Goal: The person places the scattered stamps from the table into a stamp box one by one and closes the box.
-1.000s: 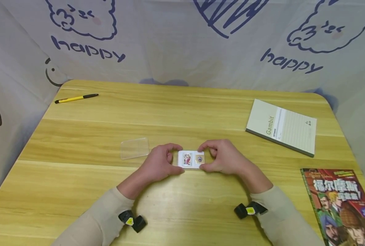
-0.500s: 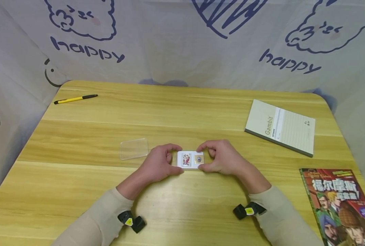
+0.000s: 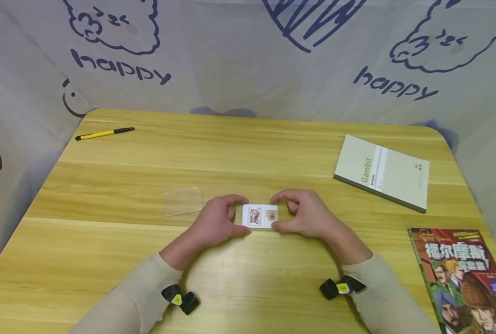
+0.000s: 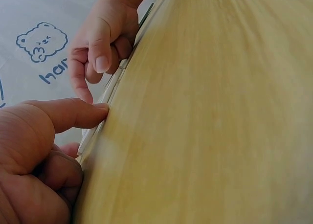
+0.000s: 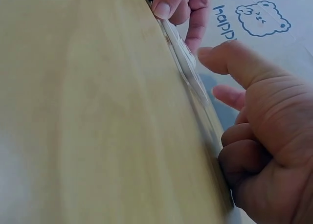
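Smooth plastic case [image 3: 262,217]; wood table [image 3: 256,287], faintly glossy; matt cloth backdrop [image 3: 231,65].

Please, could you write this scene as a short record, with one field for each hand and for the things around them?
Left hand: thumb and index finger hold the left end of the flat white item
Right hand: at the item's right end; firm contact cannot be told
Item's top: two small pictures side by side
Beside left hand: clear plastic piece
Far left: yellow and black pen
Far right: Gambit notebook
Near right: colourful book, cut by the frame
Surface: wooden table
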A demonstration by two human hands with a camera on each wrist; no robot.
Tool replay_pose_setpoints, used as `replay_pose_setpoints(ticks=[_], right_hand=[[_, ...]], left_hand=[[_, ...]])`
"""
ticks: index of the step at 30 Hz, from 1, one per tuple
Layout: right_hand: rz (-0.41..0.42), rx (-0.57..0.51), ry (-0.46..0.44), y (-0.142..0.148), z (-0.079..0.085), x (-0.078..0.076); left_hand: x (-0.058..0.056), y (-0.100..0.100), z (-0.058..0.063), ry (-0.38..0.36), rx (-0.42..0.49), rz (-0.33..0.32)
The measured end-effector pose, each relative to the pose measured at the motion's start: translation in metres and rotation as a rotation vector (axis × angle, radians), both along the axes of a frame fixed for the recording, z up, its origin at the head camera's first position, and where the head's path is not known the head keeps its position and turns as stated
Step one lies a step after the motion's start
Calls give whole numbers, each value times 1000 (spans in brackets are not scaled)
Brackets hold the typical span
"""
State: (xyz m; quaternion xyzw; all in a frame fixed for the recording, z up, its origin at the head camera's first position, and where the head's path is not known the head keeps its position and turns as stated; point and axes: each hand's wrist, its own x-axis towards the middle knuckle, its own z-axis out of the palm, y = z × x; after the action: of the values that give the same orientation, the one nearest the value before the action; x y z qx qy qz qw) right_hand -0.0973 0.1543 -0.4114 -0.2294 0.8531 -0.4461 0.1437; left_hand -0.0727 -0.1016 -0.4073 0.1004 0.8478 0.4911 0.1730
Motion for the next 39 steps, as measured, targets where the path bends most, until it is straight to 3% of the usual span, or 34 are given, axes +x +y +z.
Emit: replay_pose_setpoints(ticks=[9,20,25,31,39], right_hand=[[-40,9,-24,13,-1,10],[-31,52,-14,8,-3,9],[-38,72,4,8,-1,9],[-34,69,15,10,-1,8],[-35,64,0,11,-4,9]], left_hand=[[0,2,1,-9,2,3],[2,-3,3,-24,46,12],[5,-12,6,7,75,9],[7,-37,17,53,61,38],[3,-90,21,32,-23,125]])
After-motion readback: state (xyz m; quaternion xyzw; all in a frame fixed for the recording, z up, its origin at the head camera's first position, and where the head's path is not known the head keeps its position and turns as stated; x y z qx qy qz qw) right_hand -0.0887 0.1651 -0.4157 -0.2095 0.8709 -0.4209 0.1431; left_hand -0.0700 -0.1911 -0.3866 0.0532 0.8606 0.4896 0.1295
